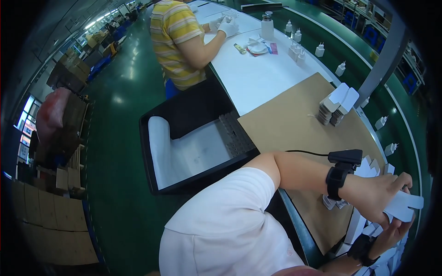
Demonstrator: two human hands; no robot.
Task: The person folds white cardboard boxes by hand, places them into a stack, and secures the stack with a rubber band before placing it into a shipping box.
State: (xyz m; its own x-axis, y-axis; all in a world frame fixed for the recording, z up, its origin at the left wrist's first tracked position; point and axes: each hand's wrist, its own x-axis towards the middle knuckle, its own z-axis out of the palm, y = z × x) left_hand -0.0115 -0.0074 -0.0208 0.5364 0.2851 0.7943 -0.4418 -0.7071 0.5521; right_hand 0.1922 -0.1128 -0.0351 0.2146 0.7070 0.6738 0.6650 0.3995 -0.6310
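Observation:
Toward the right rim, my two hands work together on a small white carton piece (404, 205) with notched flaps. The fingers of my left hand (372, 197) are closed on it from the near side, and a black strap with a small black box sits round that wrist. Partly hidden below, my right hand (395, 233) grips the lower edge of the same carton, also with a black wrist strap. Beneath and around both hands lie many more white carton pieces (357, 225). The flaps between my fingers are partly covered.
A brown board (285, 112) on the white table (244, 83) carries stacks of flat cartons (334, 105). Left of it stands a black crate (149, 170) with a white sheet inside. White adapters (340, 69) line the green conveyor (368, 83). A gloved co-worker (179, 41) stands at the far table.

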